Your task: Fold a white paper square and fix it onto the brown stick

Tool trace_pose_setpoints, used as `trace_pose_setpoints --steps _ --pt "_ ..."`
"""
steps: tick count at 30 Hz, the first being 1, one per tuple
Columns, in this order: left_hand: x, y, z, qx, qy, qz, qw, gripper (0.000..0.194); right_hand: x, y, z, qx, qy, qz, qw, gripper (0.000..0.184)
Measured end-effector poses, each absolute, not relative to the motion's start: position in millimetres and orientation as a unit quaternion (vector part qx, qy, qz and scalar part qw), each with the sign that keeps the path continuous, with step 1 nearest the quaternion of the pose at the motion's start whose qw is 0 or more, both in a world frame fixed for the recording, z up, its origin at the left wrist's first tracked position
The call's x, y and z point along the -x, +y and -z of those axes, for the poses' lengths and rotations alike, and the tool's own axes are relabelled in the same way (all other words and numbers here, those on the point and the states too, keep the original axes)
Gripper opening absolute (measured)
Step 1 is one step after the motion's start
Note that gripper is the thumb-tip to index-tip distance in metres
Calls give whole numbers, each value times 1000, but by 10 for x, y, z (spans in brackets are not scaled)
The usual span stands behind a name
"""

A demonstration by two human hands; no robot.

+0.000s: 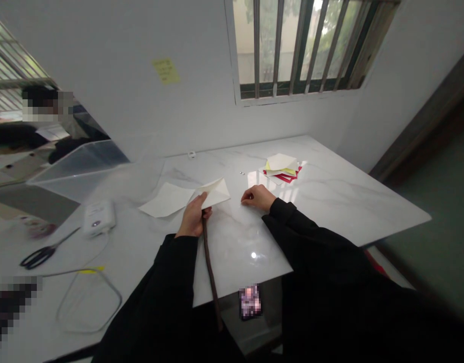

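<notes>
My left hand [194,216] is closed round a white paper envelope [217,193], its thumb lying on top and its flap side facing up. A long brown cord-like strip [208,252] runs from beneath that hand down past the table edge; whether the hand grips it too, I cannot tell. Behind the envelope a loose sheet of white paper [166,200] lies on the table. My right hand [259,196] is apart from the envelope, low over the marble-patterned table [330,186]. Its fingers are curled into a pinch, and what is in them, if anything, is hidden.
Past my right hand lies a pile of white, yellow and red papers [282,169], with tiny shiny bits [242,173] beside it. On the left are scissors [39,256], a white box-shaped device [99,218] and a looped cable [120,297]. Another person [43,106] is at far left.
</notes>
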State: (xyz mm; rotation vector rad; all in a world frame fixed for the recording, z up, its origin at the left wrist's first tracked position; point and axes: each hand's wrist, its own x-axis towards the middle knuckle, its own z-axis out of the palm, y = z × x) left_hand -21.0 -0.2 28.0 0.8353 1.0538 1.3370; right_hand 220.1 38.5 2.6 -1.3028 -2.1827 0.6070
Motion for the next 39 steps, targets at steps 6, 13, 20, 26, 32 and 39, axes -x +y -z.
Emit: trace_pose_setpoints --steps 6,13,20,26,32,39 --pt "212 -4 -243 -364 445 -570 587 32 -2242 771 46 504 -795 -158 298 14" --pt "207 3 -222 -378 452 -564 580 33 -2431 947 131 548 -751 -120 347 17" --pt "176 -16 -235 -393 456 -562 567 33 -2183 756 102 487 -790 -129 350 20" --pt "169 -11 -236 -400 467 -559 557 32 -2072 808 110 494 -810 -117 293 21" --pt "159 6 -239 -412 481 -549 545 33 -2100 915 123 508 -803 -116 290 26" --pt "144 -8 -256 -417 494 -547 531 33 -2013 780 40 446 -737 -299 411 29"
